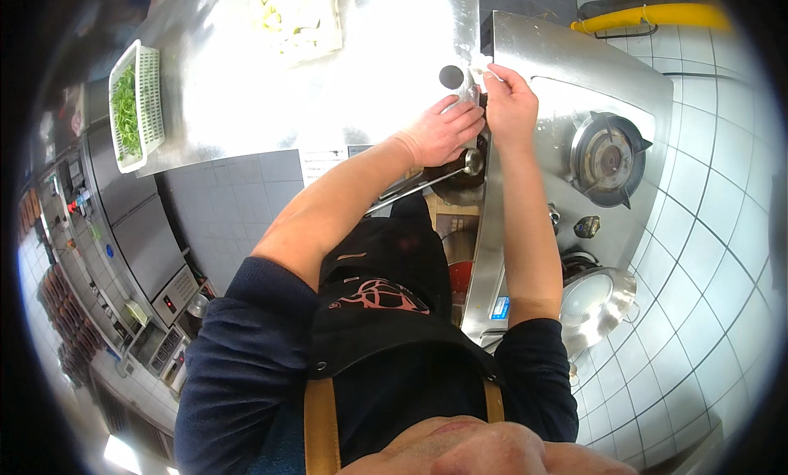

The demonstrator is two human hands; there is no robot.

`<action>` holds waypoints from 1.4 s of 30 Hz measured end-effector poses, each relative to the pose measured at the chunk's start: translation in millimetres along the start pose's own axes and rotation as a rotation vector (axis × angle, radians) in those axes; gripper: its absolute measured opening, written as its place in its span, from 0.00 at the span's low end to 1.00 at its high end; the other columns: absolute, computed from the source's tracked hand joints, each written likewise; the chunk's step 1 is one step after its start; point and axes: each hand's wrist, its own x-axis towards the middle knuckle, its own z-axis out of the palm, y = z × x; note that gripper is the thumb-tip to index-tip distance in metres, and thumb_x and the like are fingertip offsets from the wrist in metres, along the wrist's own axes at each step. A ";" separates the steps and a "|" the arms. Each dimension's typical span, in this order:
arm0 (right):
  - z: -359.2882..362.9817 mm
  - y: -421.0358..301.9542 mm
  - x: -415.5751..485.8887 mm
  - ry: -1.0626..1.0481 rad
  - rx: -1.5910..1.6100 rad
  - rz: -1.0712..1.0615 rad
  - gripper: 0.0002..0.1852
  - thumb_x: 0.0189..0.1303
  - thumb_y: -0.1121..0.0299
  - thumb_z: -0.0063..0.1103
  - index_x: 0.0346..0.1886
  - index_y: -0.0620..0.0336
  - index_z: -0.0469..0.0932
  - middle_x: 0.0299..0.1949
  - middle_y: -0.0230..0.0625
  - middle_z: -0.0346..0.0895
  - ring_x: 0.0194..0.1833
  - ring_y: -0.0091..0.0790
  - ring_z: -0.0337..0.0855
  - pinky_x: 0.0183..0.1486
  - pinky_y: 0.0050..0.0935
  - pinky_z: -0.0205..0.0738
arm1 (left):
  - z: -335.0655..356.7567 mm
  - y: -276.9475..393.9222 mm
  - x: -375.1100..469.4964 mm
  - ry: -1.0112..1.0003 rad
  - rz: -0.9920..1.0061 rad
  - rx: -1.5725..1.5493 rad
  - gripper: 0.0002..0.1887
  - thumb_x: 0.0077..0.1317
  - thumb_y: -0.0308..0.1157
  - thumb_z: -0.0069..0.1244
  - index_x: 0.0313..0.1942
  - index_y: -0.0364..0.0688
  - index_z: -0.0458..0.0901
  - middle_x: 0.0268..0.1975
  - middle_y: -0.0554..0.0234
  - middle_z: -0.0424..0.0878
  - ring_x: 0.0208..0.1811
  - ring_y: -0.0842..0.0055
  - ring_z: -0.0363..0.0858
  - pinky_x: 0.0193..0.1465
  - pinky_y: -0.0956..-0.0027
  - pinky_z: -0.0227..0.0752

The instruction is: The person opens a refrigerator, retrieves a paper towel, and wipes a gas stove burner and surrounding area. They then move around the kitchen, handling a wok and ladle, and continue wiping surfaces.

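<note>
At the right edge of a stainless steel counter [246, 93], my left hand [444, 131] has its fingers curled beside a pale, shiny object [469, 90]. Glare washes that object out, and whether the hand grips it is unclear. A round black disc or opening [451, 77] lies just beyond those fingers. My right hand [511, 99] pinches a small white piece [481, 65], too bright to identify, between thumb and fingertips. Below my left hand, a metal ladle [473, 161] lies with its long handle slanting toward me, over a dark vessel [458, 182].
A white plastic basket [154, 115] of green leaves [127, 115] sits on the left. Pale cut vegetables [289, 19] lie in a white tray [332, 34] at the back. To the right are a gas burner [609, 158], a metal pan [594, 302] and a tiled wall [720, 167].
</note>
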 end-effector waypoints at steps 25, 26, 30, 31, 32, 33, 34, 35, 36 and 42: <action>40.4 -33.5 -15.9 -0.004 -0.502 -0.520 0.03 0.53 0.72 0.61 0.29 0.56 0.83 0.37 0.34 0.78 0.46 0.41 0.80 0.50 0.42 0.74 | -10.6 9.3 14.1 -0.254 -0.201 -0.116 0.33 0.71 0.49 0.48 0.74 0.48 0.67 0.74 0.54 0.70 0.75 0.57 0.65 0.76 0.55 0.59; 42.0 -33.4 -17.1 -0.055 -0.558 -0.491 0.04 0.55 0.72 0.59 0.31 0.57 0.83 0.38 0.35 0.79 0.48 0.41 0.79 0.54 0.42 0.73 | -9.9 9.2 12.8 -0.230 -0.220 -0.145 0.32 0.72 0.48 0.47 0.74 0.49 0.67 0.74 0.54 0.70 0.75 0.58 0.66 0.77 0.55 0.59; 50.1 -34.6 -20.6 -0.128 -0.605 -0.406 0.08 0.56 0.72 0.59 0.36 0.62 0.85 0.43 0.42 0.81 0.49 0.42 0.80 0.56 0.41 0.74 | 1.7 5.6 7.1 -0.168 -0.102 0.119 0.33 0.74 0.50 0.43 0.77 0.51 0.63 0.79 0.57 0.63 0.80 0.59 0.58 0.82 0.54 0.48; 51.9 -35.7 -21.5 -0.143 -0.609 -0.386 0.08 0.57 0.72 0.58 0.37 0.63 0.85 0.44 0.43 0.81 0.50 0.43 0.80 0.56 0.41 0.74 | 5.8 3.8 5.6 -0.162 -0.111 0.060 0.33 0.74 0.50 0.43 0.76 0.50 0.63 0.79 0.57 0.62 0.80 0.59 0.57 0.83 0.55 0.46; 53.3 -37.4 -21.9 -0.143 -0.617 -0.365 0.09 0.57 0.72 0.58 0.38 0.63 0.85 0.45 0.44 0.81 0.50 0.44 0.80 0.56 0.41 0.74 | 9.1 2.4 4.4 -0.151 -0.121 0.012 0.34 0.74 0.50 0.43 0.76 0.48 0.64 0.79 0.57 0.62 0.81 0.60 0.56 0.84 0.56 0.44; 54.1 -38.6 -21.7 -0.203 -0.633 -0.315 0.09 0.58 0.72 0.58 0.38 0.64 0.85 0.46 0.45 0.81 0.50 0.45 0.80 0.56 0.41 0.74 | 11.9 0.9 4.2 -0.214 -0.174 -0.034 0.34 0.74 0.51 0.43 0.76 0.47 0.64 0.79 0.57 0.62 0.81 0.60 0.55 0.85 0.57 0.42; 54.3 -40.1 -21.1 -0.240 -0.638 -0.285 0.10 0.59 0.72 0.58 0.40 0.65 0.85 0.48 0.47 0.80 0.52 0.46 0.80 0.57 0.41 0.75 | 13.2 0.1 3.4 -0.148 -0.119 0.013 0.34 0.74 0.51 0.43 0.76 0.47 0.64 0.79 0.57 0.61 0.81 0.59 0.54 0.84 0.55 0.42; 53.8 -41.1 -20.3 -0.227 -0.647 -0.293 0.10 0.59 0.72 0.58 0.40 0.65 0.85 0.48 0.47 0.81 0.52 0.46 0.80 0.57 0.42 0.74 | 13.0 -0.2 2.9 -0.156 -0.105 0.061 0.34 0.74 0.50 0.42 0.76 0.48 0.64 0.80 0.57 0.61 0.82 0.59 0.54 0.84 0.54 0.42; 52.9 -42.0 -19.4 -0.241 -0.659 -0.288 0.10 0.59 0.72 0.58 0.41 0.65 0.85 0.48 0.47 0.81 0.53 0.45 0.79 0.57 0.42 0.74 | 11.5 0.5 3.0 -0.203 -0.113 0.111 0.34 0.74 0.50 0.42 0.76 0.48 0.63 0.80 0.58 0.60 0.82 0.59 0.53 0.84 0.52 0.42; 39.4 -42.6 -15.7 -0.200 -0.557 -0.238 0.11 0.57 0.73 0.61 0.43 0.62 0.85 0.50 0.47 0.80 0.55 0.49 0.79 0.58 0.44 0.75 | -2.1 10.7 13.7 -0.218 -0.108 0.130 0.33 0.72 0.50 0.45 0.73 0.45 0.69 0.78 0.56 0.65 0.79 0.56 0.59 0.81 0.51 0.50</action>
